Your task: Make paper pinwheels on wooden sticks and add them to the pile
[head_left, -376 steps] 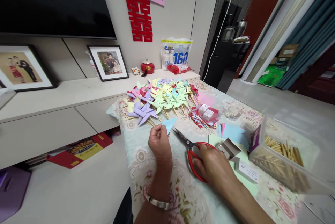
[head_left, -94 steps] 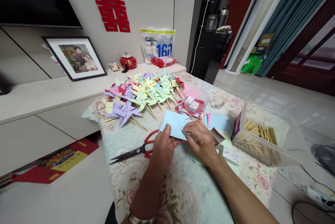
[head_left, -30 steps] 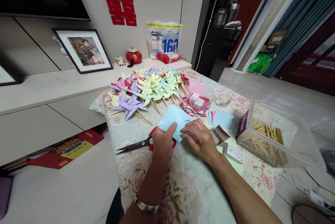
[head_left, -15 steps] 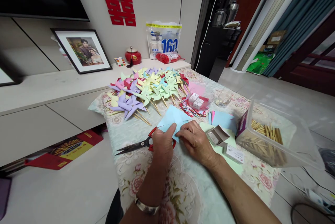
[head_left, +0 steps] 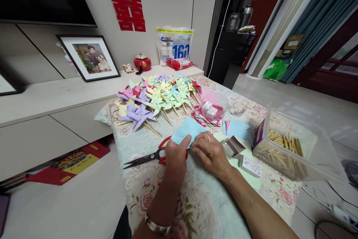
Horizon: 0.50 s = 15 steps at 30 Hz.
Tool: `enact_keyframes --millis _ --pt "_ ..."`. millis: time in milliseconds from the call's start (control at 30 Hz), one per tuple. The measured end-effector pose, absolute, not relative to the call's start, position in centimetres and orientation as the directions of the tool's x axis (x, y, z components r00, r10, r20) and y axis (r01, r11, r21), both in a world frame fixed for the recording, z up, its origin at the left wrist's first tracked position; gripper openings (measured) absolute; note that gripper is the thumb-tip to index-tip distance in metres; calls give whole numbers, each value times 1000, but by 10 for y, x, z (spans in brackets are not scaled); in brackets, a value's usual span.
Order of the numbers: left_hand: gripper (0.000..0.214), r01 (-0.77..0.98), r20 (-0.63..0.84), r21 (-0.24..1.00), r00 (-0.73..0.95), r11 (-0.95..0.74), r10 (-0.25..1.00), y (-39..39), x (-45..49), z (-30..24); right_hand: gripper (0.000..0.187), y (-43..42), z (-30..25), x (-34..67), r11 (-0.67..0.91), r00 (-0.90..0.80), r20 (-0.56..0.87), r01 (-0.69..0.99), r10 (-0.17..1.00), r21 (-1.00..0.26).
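A light blue sheet of paper [head_left: 188, 126] is held between my two hands above the table. My left hand [head_left: 176, 153] pinches its near left part, thumb on top. From the right, my right hand [head_left: 210, 152] grips its edge with bent fingers; what lies under those fingertips is hidden. Scissors [head_left: 153, 156] with red handles and dark blades lie beside my left hand, which covers part of the handles. Just beyond the paper, finished paper pinwheels [head_left: 162, 97] on wooden sticks are heaped in several colours.
To the right stand an opened small box [head_left: 233, 145], a closed white box [head_left: 251, 166] and a clear plastic tub [head_left: 275, 168] of wooden sticks. Blue paper [head_left: 239, 130], a red bundle in clear plastic [head_left: 212, 111] and paper strips [head_left: 203, 118] lie behind them.
Both hands stay on the blue paper, whose far part now appears more folded over and narrower. The camera view has tilted slightly upward.
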<state>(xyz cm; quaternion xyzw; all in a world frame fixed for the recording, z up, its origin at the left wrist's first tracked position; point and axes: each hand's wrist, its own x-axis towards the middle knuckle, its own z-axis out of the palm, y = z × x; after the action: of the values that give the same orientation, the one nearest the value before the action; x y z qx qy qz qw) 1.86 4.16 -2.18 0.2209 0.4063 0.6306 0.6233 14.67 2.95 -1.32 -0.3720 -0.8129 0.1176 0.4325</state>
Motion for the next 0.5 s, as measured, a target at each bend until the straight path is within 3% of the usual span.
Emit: enact_keyframes --millis 200,500 --pt "29 -606 -257 785 -128 130 958 39 20 -18 14 29 -12 148 614 -260 568 493 781 -617" --pt "26 -553 -232 823 -115 132 966 36 23 -17 15 29 -11 148 510 -139 532 558 836 -655"
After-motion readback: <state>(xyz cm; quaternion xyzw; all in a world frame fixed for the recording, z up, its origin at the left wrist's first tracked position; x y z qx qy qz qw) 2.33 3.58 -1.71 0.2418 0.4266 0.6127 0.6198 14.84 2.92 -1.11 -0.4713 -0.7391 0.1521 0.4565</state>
